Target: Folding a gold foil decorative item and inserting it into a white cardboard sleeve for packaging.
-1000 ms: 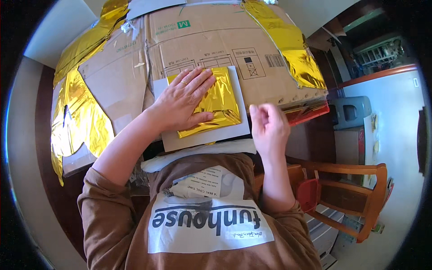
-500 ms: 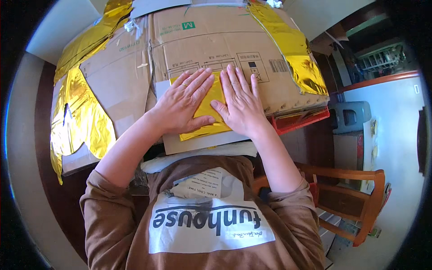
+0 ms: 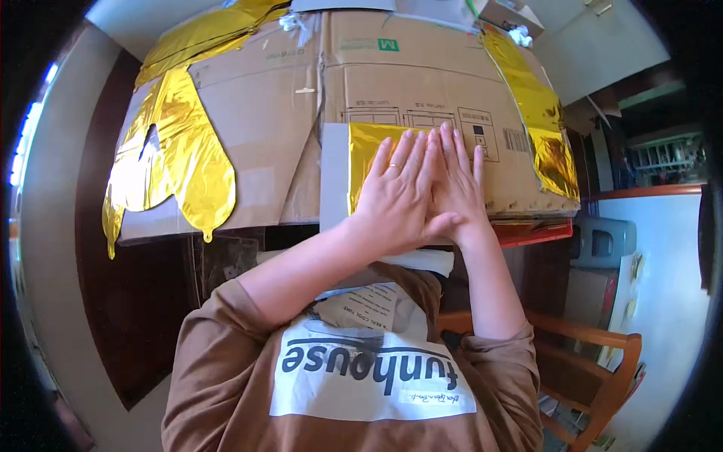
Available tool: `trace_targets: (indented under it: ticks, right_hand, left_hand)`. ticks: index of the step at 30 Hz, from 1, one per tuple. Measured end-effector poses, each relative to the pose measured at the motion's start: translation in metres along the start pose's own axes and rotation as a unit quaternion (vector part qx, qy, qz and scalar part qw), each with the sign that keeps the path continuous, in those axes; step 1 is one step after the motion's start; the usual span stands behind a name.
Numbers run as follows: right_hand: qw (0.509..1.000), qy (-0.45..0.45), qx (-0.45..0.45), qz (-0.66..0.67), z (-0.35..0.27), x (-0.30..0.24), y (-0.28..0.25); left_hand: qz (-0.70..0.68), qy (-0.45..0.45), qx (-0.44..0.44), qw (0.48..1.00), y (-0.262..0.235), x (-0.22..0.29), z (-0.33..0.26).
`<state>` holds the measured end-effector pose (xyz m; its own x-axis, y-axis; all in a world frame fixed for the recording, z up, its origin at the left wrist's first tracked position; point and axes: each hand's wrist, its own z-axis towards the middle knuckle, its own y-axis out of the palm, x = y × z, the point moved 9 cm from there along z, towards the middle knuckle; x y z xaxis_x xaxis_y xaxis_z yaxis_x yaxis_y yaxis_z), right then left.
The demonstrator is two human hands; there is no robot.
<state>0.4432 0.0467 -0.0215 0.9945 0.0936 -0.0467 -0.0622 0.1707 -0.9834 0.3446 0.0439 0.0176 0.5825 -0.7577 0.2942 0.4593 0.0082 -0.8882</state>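
A folded sheet of shiny gold foil (image 3: 369, 147) lies on a pale grey card (image 3: 334, 169), which rests on flattened cardboard (image 3: 248, 143). My left hand (image 3: 399, 188) is laid flat over the foil, its fingers stretched out and a ring on one of them. Right beside it, my right hand (image 3: 461, 192) also lies flat, fingers extended, covering the foil's right part. The two hands touch, and the left one's edge partly overlaps the right. Neither hand grips anything. Much of the foil is hidden beneath them.
An uninflated gold foil balloon (image 3: 166, 151) drapes over the cardboard's left side, and another gold foil piece (image 3: 538, 120) hangs along its right. Under the right edge shows a red tray (image 3: 535, 234). A wooden chair (image 3: 595, 339) and blue-grey stool (image 3: 606, 239) stand at right.
My left hand has slid right across the foil until it meets my right hand, uncovering the foil's left part. The whole view has shifted, so the cardboard appears farther right.
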Motion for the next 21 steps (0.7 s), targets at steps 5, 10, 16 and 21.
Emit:
trace_targets:
  ticks: [5, 10, 16, 21]
  right_hand:
    - [1.000, -0.002, -0.005, 0.029, 0.001, -0.005, -0.006]
    - [1.000, 0.004, -0.009, 0.021, 0.001, -0.007, -0.008]
    - [1.000, 0.013, -0.018, 0.022, 0.001, -0.007, -0.008]
    - [1.000, 0.008, -0.004, 0.026, 0.001, -0.007, -0.007]
  left_hand:
    - [0.045, -0.035, -0.017, 0.998, 0.002, -0.036, -0.012]
    - [0.088, -0.031, -0.058, 0.994, -0.013, -0.063, -0.032]
    - [0.079, 0.014, -0.091, 0.993, -0.018, -0.076, -0.041]
    - [0.071, 0.040, -0.120, 0.989, -0.024, -0.080, -0.043]
